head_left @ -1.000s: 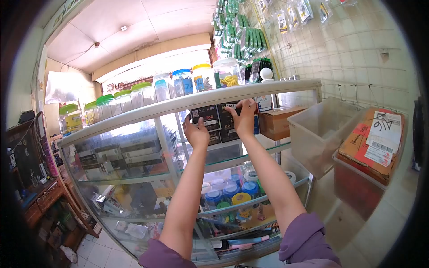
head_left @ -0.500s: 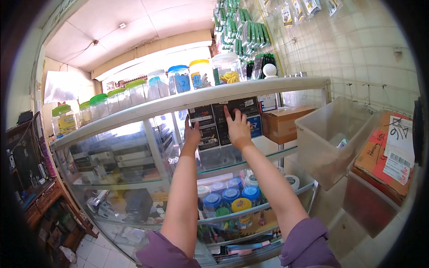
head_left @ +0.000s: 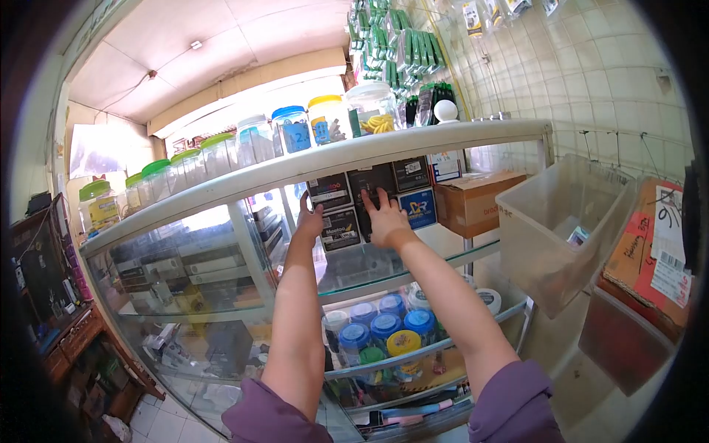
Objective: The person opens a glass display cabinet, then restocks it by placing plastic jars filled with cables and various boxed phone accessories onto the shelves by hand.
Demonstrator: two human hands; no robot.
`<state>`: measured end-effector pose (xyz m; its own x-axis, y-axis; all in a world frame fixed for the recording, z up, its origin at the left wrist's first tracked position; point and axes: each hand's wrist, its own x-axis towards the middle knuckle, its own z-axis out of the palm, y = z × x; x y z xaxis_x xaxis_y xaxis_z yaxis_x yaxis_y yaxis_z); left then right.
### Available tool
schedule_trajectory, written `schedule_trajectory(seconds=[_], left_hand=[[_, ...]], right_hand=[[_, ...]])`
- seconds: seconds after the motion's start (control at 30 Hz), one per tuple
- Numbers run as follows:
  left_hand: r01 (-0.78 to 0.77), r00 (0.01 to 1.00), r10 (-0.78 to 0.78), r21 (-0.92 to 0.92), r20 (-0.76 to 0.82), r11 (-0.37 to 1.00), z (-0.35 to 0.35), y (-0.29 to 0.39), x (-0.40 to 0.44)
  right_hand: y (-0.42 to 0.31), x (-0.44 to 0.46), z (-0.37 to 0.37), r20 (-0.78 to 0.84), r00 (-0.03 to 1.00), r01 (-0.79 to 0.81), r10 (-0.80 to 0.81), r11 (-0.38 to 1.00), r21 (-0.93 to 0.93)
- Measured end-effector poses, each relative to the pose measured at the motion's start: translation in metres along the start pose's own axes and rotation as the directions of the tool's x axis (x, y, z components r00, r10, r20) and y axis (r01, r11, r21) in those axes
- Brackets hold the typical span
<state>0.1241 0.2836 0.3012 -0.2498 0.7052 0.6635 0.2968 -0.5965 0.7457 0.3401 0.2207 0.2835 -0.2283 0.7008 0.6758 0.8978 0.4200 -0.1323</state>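
Observation:
Several mostly black boxes are stacked on the cabinet's upper glass shelf. At the left side of the stack, my left hand (head_left: 309,221) touches the edge of the boxes, thumb and fingers apart. A black upper box (head_left: 329,190) and a lower Meetoo box (head_left: 341,228) stand beside it. My right hand (head_left: 388,223) has its fingers spread against the front of a tall dark box (head_left: 370,181), partly covering it. Right of that hand are a small black box (head_left: 411,173) and a blue box (head_left: 419,208) beneath it.
A brown carton (head_left: 476,201) sits right of the stack. The cabinet's top ledge (head_left: 325,168) carries lidded jars (head_left: 292,131). Blue-lidded jars (head_left: 386,323) fill a lower shelf. At right are a clear plastic bin (head_left: 535,236) and a labelled cardboard box (head_left: 639,255).
My right hand has slid lower and slightly left on the dark box, uncovering more of the blue box. My left hand stays at the stack's left edge. The view has shifted slightly.

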Motion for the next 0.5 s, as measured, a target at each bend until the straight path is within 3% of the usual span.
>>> schedule_trajectory(seconds=[0.07,0.1,0.17,0.27,0.33,0.37,0.4,0.47,0.5], left_hand=[[-0.082,0.994,0.094,0.179,-0.058,0.98,0.0,-0.005,0.002],[-0.083,0.994,0.094,0.177,-0.055,0.981,0.0,0.003,-0.005],[-0.05,0.995,0.08,0.371,-0.066,0.927,0.001,0.024,-0.023],[-0.163,0.978,0.205,0.44,-0.049,0.883,0.003,0.022,-0.031],[-0.085,0.993,0.108,0.368,-0.044,0.926,0.009,0.02,-0.035],[-0.06,0.998,0.057,0.522,0.023,0.851,0.016,0.017,-0.041],[-0.05,0.989,-0.06,0.685,0.136,0.727,0.016,0.024,-0.049],[-0.221,0.891,-0.287,0.889,0.351,0.402,0.016,0.039,-0.065],[-0.249,0.892,-0.304,0.926,0.333,0.283,0.02,0.037,-0.071]], right_hand=[[-0.001,-0.001,0.003,0.013,1.0,0.008,-0.008,1.0,0.011],[-0.003,-0.003,0.005,0.029,0.999,0.017,-0.017,1.0,-0.005],[0.0,-0.004,0.009,0.047,0.999,0.021,-0.02,1.0,-0.023],[0.01,-0.011,0.011,0.068,0.996,0.062,-0.063,0.998,0.024],[0.016,-0.026,0.005,0.208,0.975,0.028,-0.077,0.973,0.231],[0.017,-0.038,0.005,0.14,0.99,-0.051,0.025,0.982,0.184],[0.019,-0.048,-0.004,0.151,0.988,-0.052,0.025,0.983,0.178],[0.02,-0.068,-0.025,0.252,0.962,-0.163,0.105,0.961,0.223],[0.02,-0.078,-0.023,0.171,0.981,-0.121,0.087,0.973,0.195]])
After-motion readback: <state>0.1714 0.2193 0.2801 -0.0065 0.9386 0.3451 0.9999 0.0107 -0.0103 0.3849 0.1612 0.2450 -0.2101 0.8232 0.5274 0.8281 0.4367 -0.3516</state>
